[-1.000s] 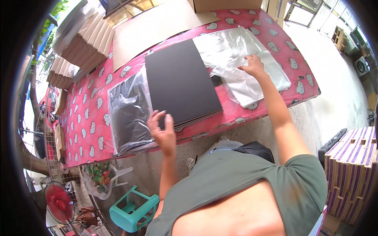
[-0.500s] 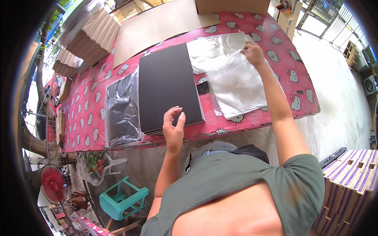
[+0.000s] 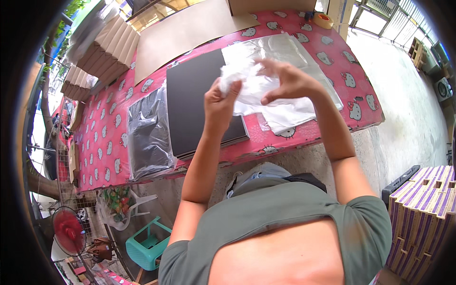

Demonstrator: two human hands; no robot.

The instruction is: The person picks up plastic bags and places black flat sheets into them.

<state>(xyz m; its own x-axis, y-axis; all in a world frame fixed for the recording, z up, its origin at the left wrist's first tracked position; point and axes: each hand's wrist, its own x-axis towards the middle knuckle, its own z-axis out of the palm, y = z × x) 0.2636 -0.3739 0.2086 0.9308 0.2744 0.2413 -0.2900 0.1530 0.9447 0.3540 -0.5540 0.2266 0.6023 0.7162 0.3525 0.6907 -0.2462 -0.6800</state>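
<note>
My left hand (image 3: 220,100) is closed on a clear plastic bag (image 3: 240,77), whose crumpled, motion-blurred film rises above the thumb. To the right of it, my right hand (image 3: 292,81) has thumb and fingers spread in a curve near the bag, and I see nothing gripped in it. Under my left hand lies a stack of black sheets or boards (image 3: 190,107), flat on the table. A pile of clear plastic bags (image 3: 289,116) spreads beneath my right hand. Left of the stack sits a black bundle in clear plastic (image 3: 149,137).
The table has a pink patterned cover (image 3: 351,90). Brown cardboard (image 3: 183,35) lies at its far side, with stacked brown boxes (image 3: 111,52) far left. A tape roll (image 3: 323,20) rests far right. Below stand a green stool (image 3: 149,244), a red fan (image 3: 69,230) and stacked cartons (image 3: 422,213).
My right hand has come left from the bag pile toward my left hand. My left hand has risen off the black stack's near edge and now grips a plastic bag.
</note>
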